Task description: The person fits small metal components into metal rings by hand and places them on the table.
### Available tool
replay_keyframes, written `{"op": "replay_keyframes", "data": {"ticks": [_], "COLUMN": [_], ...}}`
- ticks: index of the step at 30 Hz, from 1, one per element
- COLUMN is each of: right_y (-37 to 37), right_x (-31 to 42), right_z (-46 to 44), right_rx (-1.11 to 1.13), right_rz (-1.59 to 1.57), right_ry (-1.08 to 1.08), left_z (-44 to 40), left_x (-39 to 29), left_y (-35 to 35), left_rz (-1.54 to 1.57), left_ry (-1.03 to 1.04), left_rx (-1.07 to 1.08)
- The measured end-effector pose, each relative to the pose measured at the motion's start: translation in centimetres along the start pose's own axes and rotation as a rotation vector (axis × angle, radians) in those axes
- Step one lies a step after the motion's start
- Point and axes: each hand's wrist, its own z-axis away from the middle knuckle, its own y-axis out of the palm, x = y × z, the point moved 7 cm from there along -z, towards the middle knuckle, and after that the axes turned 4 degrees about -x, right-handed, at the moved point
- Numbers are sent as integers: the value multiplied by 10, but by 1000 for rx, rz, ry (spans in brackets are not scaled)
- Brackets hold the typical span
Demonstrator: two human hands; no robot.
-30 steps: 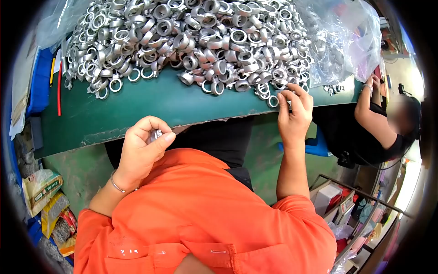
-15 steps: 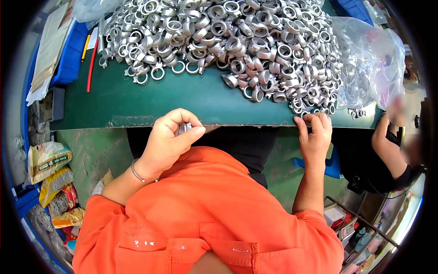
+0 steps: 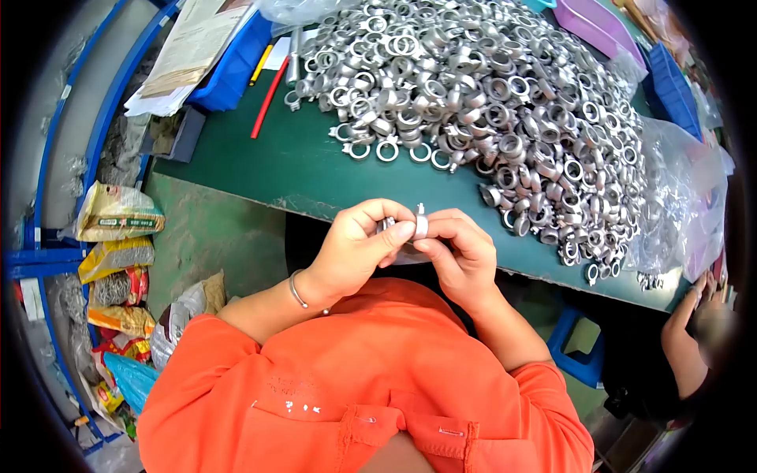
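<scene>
Metal ring [image 3: 421,228] between both hands [image 3: 359,244] [image 3: 464,256]

Table [image 3: 229,167] spans the upper frame. Ring pile [image 3: 505,102] on it, upper centre to right. Left of pile: two thin sticks [image 3: 270,98], then bin [image 3: 236,71], papers [image 3: 185,51] at its left. Plastic bag [image 3: 670,217] right of pile. Frame centre: ring [image 3: 422,226] between left hand [image 3: 359,240] and right hand [image 3: 467,256]. Sacks [image 3: 118,214] at left; stool [image 3: 579,367] lower right.
</scene>
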Motion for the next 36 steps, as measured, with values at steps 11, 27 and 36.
{"op": "replay_keyframes", "data": {"ticks": [11,27,36], "right_y": [11,5,-24], "right_x": [7,-16,31], "right_z": [-5,13,-3], "right_rx": [81,21,50], "right_rz": [178,-538,536], "right_ry": [-172,433,-365], "left_z": [7,10,8], "left_x": [-3,-10,30], "left_y": [-13,-5,4], "left_rz": [-54,-578,309], "left_ry": [38,396,-415], "left_rx": [-23,17,164]}}
